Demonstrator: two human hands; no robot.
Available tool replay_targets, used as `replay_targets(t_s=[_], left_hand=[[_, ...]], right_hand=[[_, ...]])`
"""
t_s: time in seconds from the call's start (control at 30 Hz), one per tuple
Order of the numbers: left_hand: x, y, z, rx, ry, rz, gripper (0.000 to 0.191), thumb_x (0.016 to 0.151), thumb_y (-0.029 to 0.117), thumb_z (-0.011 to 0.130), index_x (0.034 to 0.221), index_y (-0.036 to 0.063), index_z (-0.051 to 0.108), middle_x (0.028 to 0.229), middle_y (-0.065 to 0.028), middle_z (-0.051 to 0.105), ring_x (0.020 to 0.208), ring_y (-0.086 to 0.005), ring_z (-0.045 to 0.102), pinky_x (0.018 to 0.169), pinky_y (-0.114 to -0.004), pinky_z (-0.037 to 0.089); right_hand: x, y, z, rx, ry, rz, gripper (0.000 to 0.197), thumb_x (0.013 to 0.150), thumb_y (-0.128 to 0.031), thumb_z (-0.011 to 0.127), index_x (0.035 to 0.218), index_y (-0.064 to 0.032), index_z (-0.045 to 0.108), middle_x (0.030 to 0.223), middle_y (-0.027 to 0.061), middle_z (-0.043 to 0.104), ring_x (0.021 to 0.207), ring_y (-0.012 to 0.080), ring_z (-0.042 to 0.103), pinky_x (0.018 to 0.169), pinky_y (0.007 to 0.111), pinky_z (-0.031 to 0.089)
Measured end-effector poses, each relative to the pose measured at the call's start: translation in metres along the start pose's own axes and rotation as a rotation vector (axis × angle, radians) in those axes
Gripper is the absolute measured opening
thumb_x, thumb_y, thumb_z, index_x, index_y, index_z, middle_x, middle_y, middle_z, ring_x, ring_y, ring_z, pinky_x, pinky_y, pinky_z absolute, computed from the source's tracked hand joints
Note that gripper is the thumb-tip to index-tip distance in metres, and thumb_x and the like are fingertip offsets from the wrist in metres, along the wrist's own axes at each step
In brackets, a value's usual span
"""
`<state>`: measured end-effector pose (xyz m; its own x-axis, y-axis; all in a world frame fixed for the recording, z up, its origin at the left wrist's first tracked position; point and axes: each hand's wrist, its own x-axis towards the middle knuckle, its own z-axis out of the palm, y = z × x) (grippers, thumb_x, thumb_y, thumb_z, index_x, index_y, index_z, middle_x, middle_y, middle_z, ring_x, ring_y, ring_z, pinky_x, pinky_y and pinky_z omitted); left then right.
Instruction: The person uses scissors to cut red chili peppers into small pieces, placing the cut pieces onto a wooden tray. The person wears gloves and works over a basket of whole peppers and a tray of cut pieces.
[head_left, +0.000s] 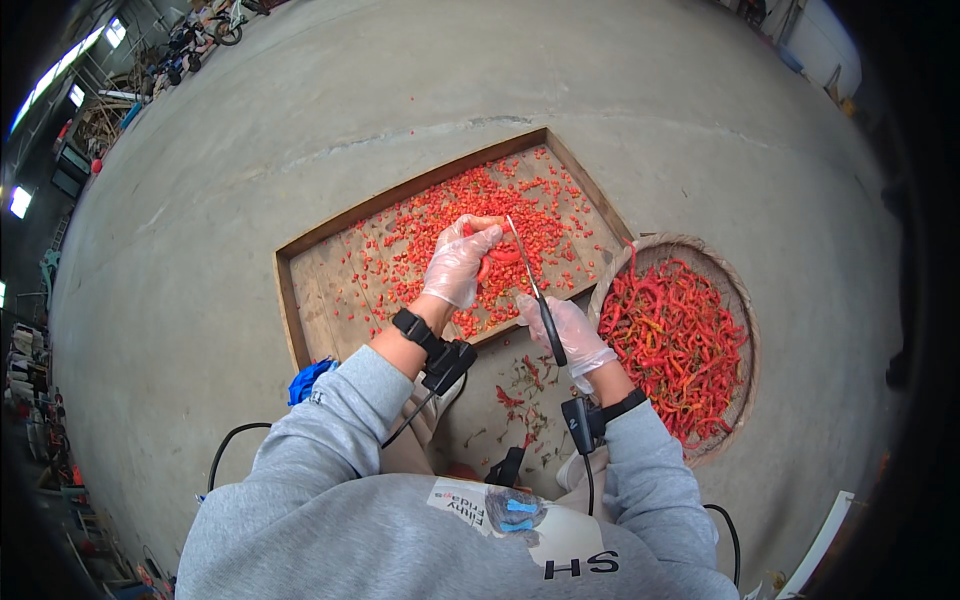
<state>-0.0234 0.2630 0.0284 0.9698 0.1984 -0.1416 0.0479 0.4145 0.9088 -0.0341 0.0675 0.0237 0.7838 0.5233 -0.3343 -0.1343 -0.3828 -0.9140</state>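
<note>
My left hand (461, 262), in a clear plastic glove, grips red chili peppers (504, 256) above a shallow wooden tray (412, 189). The blades of scissors (531, 274) reach up to the peppers at my left fingertips. My right hand (566, 334), gloved the same way, is closed around the dark handle; part of the handle is hidden. Many cut red pepper pieces (480, 196) are scattered over the tray's boards. To the right of my right hand stands a round woven basket (750, 337) full of whole red chili peppers (667, 345), some with green stems.
Pepper stems and bits (532, 420) lie on the concrete floor between my shoes, below the tray. A blue cloth or bag (309, 381) is by the tray's lower left corner. Cables hang from the wrist devices. Stored clutter and motorbikes (187, 49) line the far left wall.
</note>
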Motion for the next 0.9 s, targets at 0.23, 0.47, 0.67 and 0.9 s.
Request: replay_targets(t_s=[0.23, 0.47, 0.67, 0.9], left_hand=[[-0.005, -0.005, 0.010, -0.001, -0.052, -0.019, 0.015, 0.086, 0.014, 0.067, 0.095, 0.0051, 0.059, 0.087, -0.0039, 0.064, 0.056, -0.0036, 0.049, 0.045, -0.017, 0.037], [-0.003, -0.005, 0.005, 0.022, -0.060, -0.009, 0.020, 0.088, 0.017, 0.065, 0.100, 0.0064, 0.053, 0.088, -0.0070, 0.064, 0.057, -0.0050, 0.050, 0.046, -0.019, 0.039], [0.007, -0.001, -0.014, -0.097, -0.003, -0.008, 0.021, 0.091, 0.023, 0.063, 0.104, 0.0103, 0.052, 0.080, -0.0071, 0.061, 0.045, -0.0106, 0.048, 0.041, -0.023, 0.041], [0.014, -0.001, -0.028, -0.345, -0.129, -0.012, 0.015, 0.095, 0.022, 0.057, 0.104, 0.0104, 0.052, 0.070, -0.0024, 0.055, 0.047, -0.0105, 0.045, 0.041, -0.024, 0.038]], right_hand=[[0.005, 0.004, 0.003, -0.009, 0.007, -0.073, 0.048, 0.091, -0.053, 0.054, 0.071, -0.0093, 0.055, 0.054, -0.0048, 0.044, 0.045, 0.0052, 0.042, 0.041, 0.022, 0.033], [-0.001, -0.007, 0.000, 0.219, 0.013, 0.036, 0.048, 0.087, -0.054, 0.059, 0.074, -0.0079, 0.058, 0.054, -0.0033, 0.048, 0.043, 0.0062, 0.044, 0.040, 0.021, 0.035], [-0.002, -0.010, -0.004, 0.310, 0.066, 0.209, 0.048, 0.085, -0.053, 0.062, 0.073, -0.0072, 0.059, 0.051, -0.0012, 0.051, 0.039, 0.0065, 0.046, 0.036, 0.020, 0.036], [0.006, 0.017, -0.010, 0.487, -0.167, 0.145, 0.056, 0.082, -0.066, 0.055, 0.087, -0.0104, 0.058, 0.067, -0.0012, 0.058, 0.052, 0.0050, 0.052, 0.046, 0.019, 0.042]])
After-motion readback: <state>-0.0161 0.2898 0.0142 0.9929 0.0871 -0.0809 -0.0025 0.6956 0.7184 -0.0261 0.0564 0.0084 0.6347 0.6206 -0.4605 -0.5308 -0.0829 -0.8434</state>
